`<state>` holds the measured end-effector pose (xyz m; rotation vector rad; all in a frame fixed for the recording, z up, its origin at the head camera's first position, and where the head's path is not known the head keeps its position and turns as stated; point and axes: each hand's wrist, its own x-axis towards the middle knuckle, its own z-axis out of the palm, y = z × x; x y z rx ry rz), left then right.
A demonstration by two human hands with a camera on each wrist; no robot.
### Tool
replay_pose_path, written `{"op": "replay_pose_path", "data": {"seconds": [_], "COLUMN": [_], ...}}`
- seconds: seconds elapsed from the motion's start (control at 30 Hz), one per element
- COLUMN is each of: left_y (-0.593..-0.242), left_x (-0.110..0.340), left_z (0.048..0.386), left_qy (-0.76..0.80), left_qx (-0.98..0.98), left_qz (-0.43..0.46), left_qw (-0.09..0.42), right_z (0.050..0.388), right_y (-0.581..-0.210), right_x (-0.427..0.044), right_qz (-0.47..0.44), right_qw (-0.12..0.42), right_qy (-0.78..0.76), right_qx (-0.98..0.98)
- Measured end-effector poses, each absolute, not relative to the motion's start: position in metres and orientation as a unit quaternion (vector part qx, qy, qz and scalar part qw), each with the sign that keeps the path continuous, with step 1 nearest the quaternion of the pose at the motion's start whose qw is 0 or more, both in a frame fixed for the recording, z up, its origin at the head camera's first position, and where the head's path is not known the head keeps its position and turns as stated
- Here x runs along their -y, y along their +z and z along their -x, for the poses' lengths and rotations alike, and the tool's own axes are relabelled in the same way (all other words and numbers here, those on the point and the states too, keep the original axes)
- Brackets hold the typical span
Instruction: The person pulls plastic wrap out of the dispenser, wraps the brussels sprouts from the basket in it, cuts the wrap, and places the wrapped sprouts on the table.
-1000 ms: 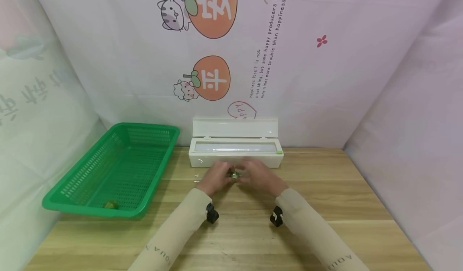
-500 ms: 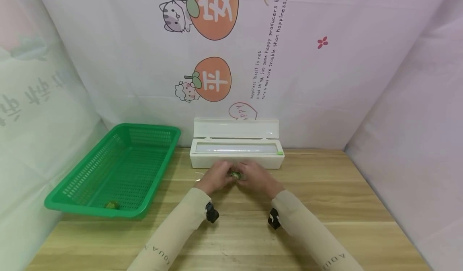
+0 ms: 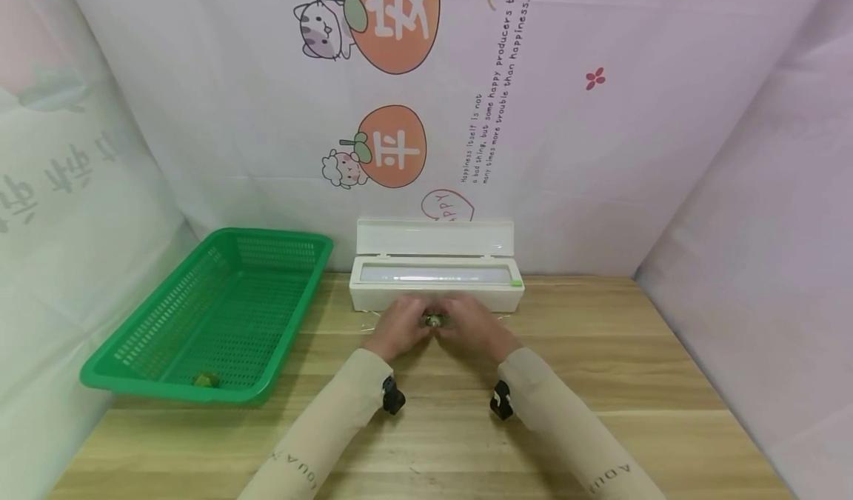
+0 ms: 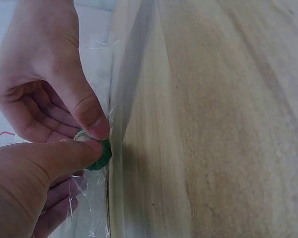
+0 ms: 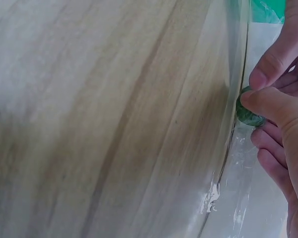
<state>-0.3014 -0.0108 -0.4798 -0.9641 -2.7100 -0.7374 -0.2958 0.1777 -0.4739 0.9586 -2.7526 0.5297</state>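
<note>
In the head view, the left hand point(image 3: 397, 327) and right hand point(image 3: 474, 327) meet just in front of the white box point(image 3: 436, 298), at a small green round item point(image 3: 435, 321). The left wrist view shows the left hand point(image 4: 20, 181) pinching the green item point(image 4: 100, 157) with its thumb, while the right hand point(image 4: 44, 64) pinches it from the other side. Clear film point(image 4: 92, 210) lies around and under it. In the right wrist view, both thumb tips press on the green item point(image 5: 248, 111); some fingers are hidden behind it.
A green basket point(image 3: 293, 337) stands at the left, with a small yellow-green item point(image 3: 206, 379) near its front edge. The box's white lid point(image 3: 435, 238) stands raised against the patterned cloth wall point(image 3: 560, 159). Beneath everything is a wooden table point(image 3: 600, 381).
Both hands have stayed in front of the box, with only small shifts of the fingers around the green item. The right sleeve has moved slightly to the left.
</note>
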Motion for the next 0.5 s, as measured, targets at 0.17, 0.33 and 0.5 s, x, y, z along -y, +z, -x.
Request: {"op": "replay_pose_path", "data": {"seconds": [0.17,0.33,0.5], "left_y": [-0.4814,-0.4822,-0.4817], "left_x": [0.0094,0.009,0.0092], "left_z": [0.3026,0.3038,0.3041], "left_qy": [-0.248,-0.245,-0.24], "left_qx": [0.91,0.909,0.912], "left_qz": [0.32,0.326,0.323], "left_qw": [0.085,0.089,0.083], "right_z": [0.2952,0.2936,0.2918], "right_y": [-0.4766,-0.4762,-0.4711], "right_x": [-0.1756,-0.1751,-0.1798], "right_qz": [-0.316,-0.322,-0.337], "right_qw": [0.101,0.1,0.087], "right_qy": [0.161,0.163,0.178], "right_qx": [0.929,0.927,0.921]}}
